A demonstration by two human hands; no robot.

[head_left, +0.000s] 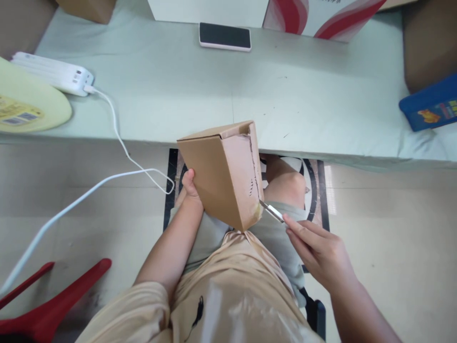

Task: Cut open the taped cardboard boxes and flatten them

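Note:
A brown cardboard box (210, 178) is held tilted over my lap, close to the table's front edge. My left hand (191, 185) grips it from the left; the thumb shows on the near side and the other fingers are hidden behind. The face turned to the right is paler, with a ragged dark cut line along its edge and a yellowish patch at its lower corner. In my right hand (317, 247) is a utility knife (273, 211), held by its handle with the fingers closed. The blade tip meets the box at the cut, near that lower corner.
On the green-covered table (160, 95) lie a phone (224, 37), a white power strip (53, 71) and a blue package (430, 105). A white cable (117, 126) hangs in a loop off the edge at left. A red stool (57, 305) stands lower left.

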